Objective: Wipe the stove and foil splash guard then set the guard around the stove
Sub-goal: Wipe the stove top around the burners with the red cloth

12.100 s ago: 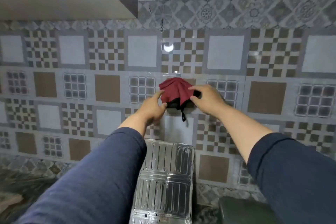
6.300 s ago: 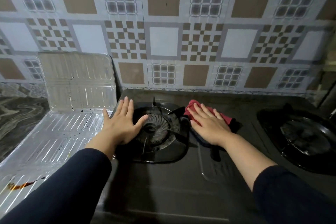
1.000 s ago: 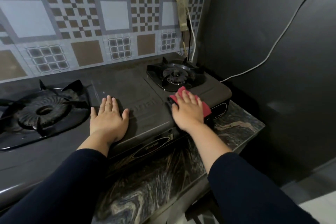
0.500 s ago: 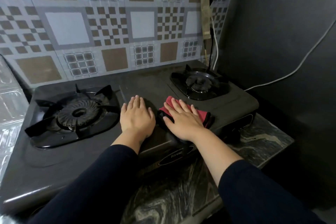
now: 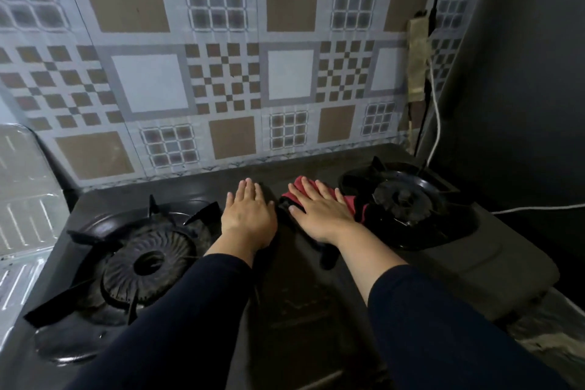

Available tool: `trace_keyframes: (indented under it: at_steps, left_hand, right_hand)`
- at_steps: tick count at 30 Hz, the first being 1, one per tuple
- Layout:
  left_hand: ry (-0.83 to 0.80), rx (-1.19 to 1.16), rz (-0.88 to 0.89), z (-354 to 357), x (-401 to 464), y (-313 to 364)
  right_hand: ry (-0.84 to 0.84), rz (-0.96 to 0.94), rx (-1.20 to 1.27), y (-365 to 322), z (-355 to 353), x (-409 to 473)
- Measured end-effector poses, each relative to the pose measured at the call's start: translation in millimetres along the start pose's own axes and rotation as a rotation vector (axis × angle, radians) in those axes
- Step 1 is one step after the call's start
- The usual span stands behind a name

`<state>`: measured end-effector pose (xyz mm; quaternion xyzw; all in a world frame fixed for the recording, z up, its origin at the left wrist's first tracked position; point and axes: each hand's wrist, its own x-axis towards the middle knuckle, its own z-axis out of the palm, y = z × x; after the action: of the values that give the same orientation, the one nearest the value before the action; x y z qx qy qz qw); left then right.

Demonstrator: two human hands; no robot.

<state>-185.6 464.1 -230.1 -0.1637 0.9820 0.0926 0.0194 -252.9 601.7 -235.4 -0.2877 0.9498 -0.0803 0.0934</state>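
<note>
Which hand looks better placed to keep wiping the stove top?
The right hand: it lies flat on the red cloth between the burners. The left hand rests bare on the stove, holding nothing.

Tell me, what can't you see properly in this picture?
- Red cloth: mostly under the right hand, head view.
- Foil splash guard: cut off by the left edge.
- Stove front and knobs: hidden by the sleeves and the bottom edge.
- Whether the stove is clean: too dark to tell.
- Left hand: its palm is hidden.
</note>
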Motion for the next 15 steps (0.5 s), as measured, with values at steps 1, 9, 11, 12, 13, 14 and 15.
trace_keyframes:
  at_steps: [1,9,11,12,13,14,15]
  left_hand:
    - [-0.004,-0.021,-0.005,5,4,0]
    - [0.039,-0.033,-0.043,21,18,-2]
    - [0.046,-0.028,-0.056,20,19,-2]
    - [0.049,-0.026,-0.061,20,18,-2]
    - [0.051,-0.024,-0.067,21,18,-1]
    - [0.051,-0.021,-0.072,21,18,0]
    - [0.053,-0.018,-0.075,21,17,0]
  right_hand:
    - [-0.005,-0.016,-0.001,0,-2,12]
    - [-0.044,-0.188,-0.033,-23,-12,95]
    - [-0.067,-0.215,-0.033,-30,-15,109]
    - [-0.080,-0.220,-0.034,-33,-16,115]
    - [-0.093,-0.218,-0.033,-36,-17,121]
    - [-0.102,-0.210,-0.034,-39,-18,126]
    - [-0.103,-0.197,-0.038,-43,-19,131]
